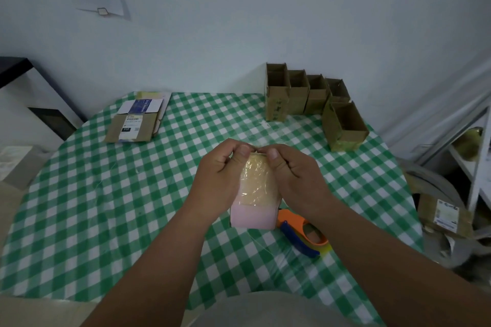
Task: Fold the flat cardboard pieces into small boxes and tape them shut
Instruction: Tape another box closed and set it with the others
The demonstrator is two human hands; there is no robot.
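A small pink box [252, 216] with yellowish clear tape over its upper face is held above the middle of the table. My left hand [221, 175] grips its left side, thumb pressing near the top edge. My right hand [295, 175] grips the right side, its thumb also at the top edge. The two thumbs almost meet there. An orange and blue tape dispenser [303, 233] lies on the table just right of the box, below my right wrist. A stack of flat cardboard pieces [135, 122] lies at the far left of the table.
Several folded open brown boxes [300, 93] stand in a row at the far right against the wall, with one larger open box [345, 127] in front. The round table has a green checked cloth [106, 207]. Shelving and a parcel [446, 218] sit at the right.
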